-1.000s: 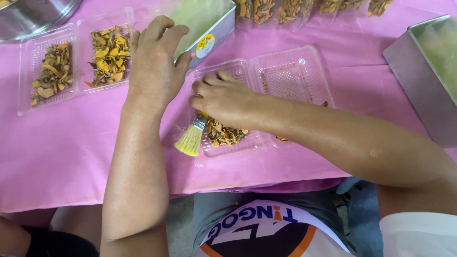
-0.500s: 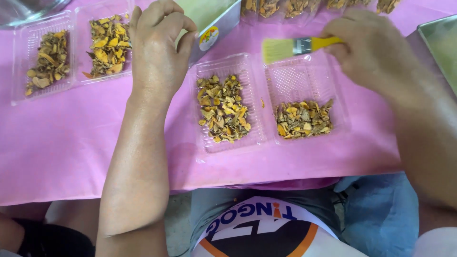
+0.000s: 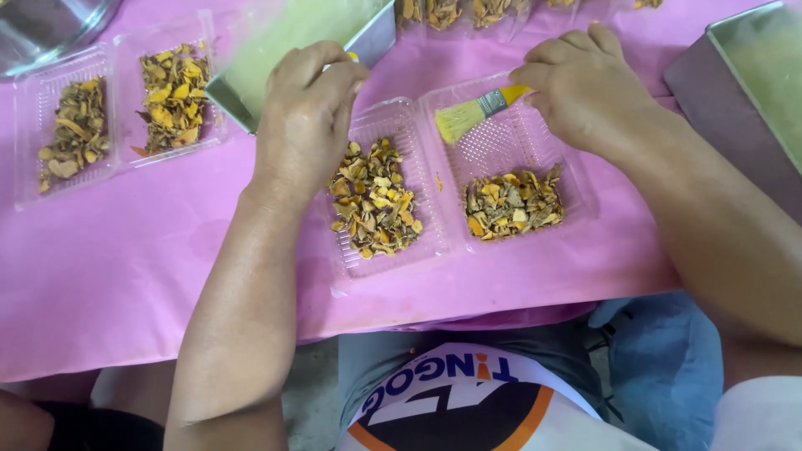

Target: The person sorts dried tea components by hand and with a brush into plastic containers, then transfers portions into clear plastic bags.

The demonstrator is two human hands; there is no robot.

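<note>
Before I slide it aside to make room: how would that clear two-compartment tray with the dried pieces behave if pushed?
The clear tray looks thin, so it probably flexes and slides easily on the pink cloth. The loose dried pieces could shift or spill.

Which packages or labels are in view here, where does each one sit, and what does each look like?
Clear two-part plastic pack: centre of the pink cloth, open, yellow-brown dried pieces in both halves.
Second clear pack: far left, same kind, both halves filled.
Row of packs: top edge, cut off.
Shirt print: bottom centre, white, black and orange.
</note>
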